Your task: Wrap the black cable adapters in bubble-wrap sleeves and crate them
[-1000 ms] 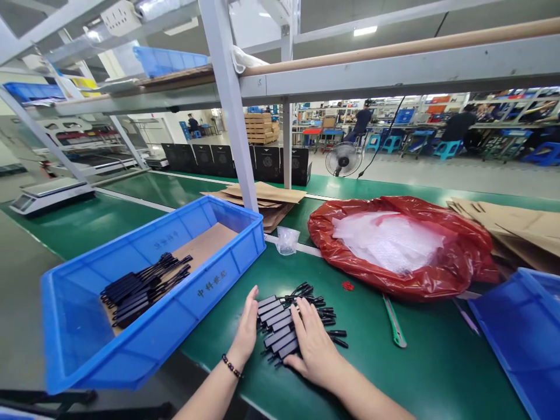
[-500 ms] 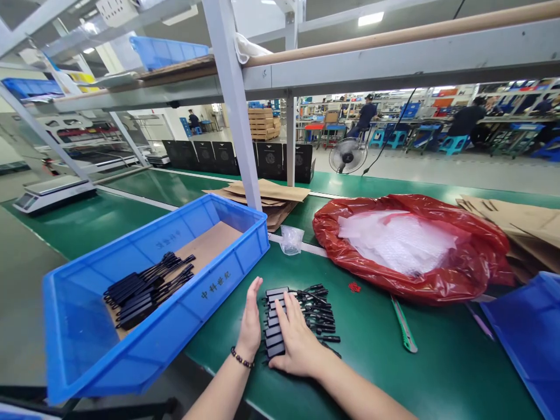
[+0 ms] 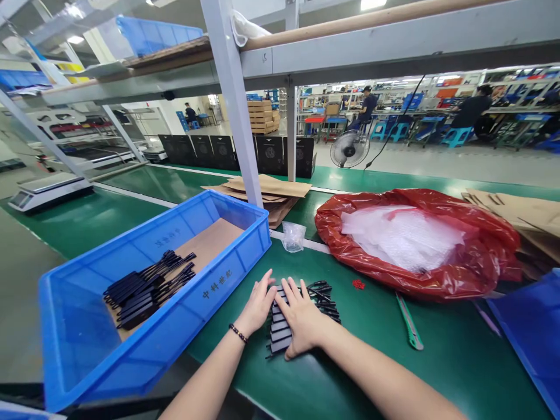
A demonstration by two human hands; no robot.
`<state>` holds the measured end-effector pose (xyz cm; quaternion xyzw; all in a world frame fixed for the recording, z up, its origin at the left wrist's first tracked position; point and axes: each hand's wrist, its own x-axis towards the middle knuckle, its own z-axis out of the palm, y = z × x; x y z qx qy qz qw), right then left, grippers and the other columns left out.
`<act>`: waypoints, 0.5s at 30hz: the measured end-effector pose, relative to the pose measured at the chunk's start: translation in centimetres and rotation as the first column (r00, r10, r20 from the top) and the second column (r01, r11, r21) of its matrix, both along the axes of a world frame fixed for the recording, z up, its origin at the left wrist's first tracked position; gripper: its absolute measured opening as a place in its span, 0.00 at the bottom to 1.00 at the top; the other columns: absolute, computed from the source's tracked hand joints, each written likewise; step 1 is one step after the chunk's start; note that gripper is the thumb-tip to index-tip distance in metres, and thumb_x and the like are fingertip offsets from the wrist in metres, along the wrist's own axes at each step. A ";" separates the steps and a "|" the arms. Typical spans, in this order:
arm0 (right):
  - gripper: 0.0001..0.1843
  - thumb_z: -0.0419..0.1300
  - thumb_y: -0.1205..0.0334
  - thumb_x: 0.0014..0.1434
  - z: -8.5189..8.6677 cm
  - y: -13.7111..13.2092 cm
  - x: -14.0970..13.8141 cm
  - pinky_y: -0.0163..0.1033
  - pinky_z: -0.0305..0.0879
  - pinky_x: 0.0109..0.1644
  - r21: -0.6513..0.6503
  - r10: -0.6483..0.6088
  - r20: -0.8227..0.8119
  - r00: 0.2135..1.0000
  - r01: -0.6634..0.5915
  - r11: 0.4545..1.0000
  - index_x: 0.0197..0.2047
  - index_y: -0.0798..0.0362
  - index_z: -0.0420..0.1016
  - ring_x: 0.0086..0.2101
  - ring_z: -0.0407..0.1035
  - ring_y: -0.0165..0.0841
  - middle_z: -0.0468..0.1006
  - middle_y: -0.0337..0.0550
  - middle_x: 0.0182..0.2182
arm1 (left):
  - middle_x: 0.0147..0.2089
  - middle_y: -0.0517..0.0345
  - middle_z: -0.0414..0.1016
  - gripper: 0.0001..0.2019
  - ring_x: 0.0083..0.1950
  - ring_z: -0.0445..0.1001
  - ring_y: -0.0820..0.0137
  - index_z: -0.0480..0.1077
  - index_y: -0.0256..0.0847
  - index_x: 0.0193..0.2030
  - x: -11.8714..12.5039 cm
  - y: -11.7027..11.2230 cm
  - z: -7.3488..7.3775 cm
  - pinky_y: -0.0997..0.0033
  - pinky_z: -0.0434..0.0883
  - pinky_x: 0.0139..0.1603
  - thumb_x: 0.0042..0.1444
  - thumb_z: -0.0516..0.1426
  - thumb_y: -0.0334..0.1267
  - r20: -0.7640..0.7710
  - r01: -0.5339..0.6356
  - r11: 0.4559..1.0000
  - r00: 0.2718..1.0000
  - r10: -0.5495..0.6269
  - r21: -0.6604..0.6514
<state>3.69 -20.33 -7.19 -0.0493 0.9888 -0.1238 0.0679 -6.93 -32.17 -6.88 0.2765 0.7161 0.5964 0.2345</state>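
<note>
A row of small black box-shaped devices with short cables [image 3: 280,333] lies side by side on the green table. My right hand [image 3: 301,318] rests flat across them, its fingers spread and pointing away from me. At the row's left end, my left hand [image 3: 257,303] is open, thumb and fingers apart, with its fingertips by the upper left corner of the devices. Neither hand is closed around anything. More black devices of the same kind [image 3: 135,291] lie in a pile inside the blue bin [image 3: 238,274] to the left.
A red plastic bag [image 3: 345,256] holds white bubble wrap sheets [image 3: 402,239]. Nearby are small red pieces [image 3: 358,284], a green utility knife [image 3: 410,324] and a clear plastic bag [image 3: 293,236]. A metal post [image 3: 240,111] rises behind the bin; another blue bin [image 3: 531,332] stands right.
My left hand has shifted up and turned inward toward the devices' upper corner. My right hand has moved slightly right and spread its fingers wider over them. The view has tilted slightly.
</note>
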 end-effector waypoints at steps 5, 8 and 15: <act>0.68 0.66 0.43 0.25 0.5 0.5 -1.9 0.62 0.21 0.59 0.048 0.089 0.037 0.995 -0.091 0.995 0.65 0.59 0.40 0.60 0.27 0.62 0.33 0.64 0.64 | 0.43 0.50 0.73 0.24 0.49 0.69 0.60 0.65 0.40 0.53 -1.5 1.0 -0.6 0.61 0.57 0.57 0.50 0.56 0.47 0.001 0.058 0.997 0.998 -0.058 -0.046; 0.69 0.67 0.44 0.24 0.4 0.2 -2.3 0.65 0.31 0.57 0.031 0.077 0.087 0.993 -0.080 0.996 0.66 0.53 0.38 0.60 0.32 0.64 0.32 0.62 0.64 | 0.46 0.49 0.72 0.26 0.53 0.67 0.60 0.61 0.38 0.56 -1.6 0.5 -1.2 0.59 0.55 0.59 0.54 0.49 0.52 -0.021 0.074 0.996 0.997 -0.075 -0.051; 0.71 0.66 0.40 0.25 1.6 1.6 -2.3 0.64 0.32 0.57 -0.114 0.102 0.136 0.986 -0.086 0.990 0.66 0.47 0.30 0.61 0.30 0.60 0.31 0.57 0.65 | 0.69 0.47 0.38 0.46 0.68 0.39 0.51 0.45 0.45 0.65 1.4 -5.0 -1.5 0.50 0.44 0.64 0.41 0.60 0.55 -0.397 0.151 0.928 0.872 -0.287 -0.341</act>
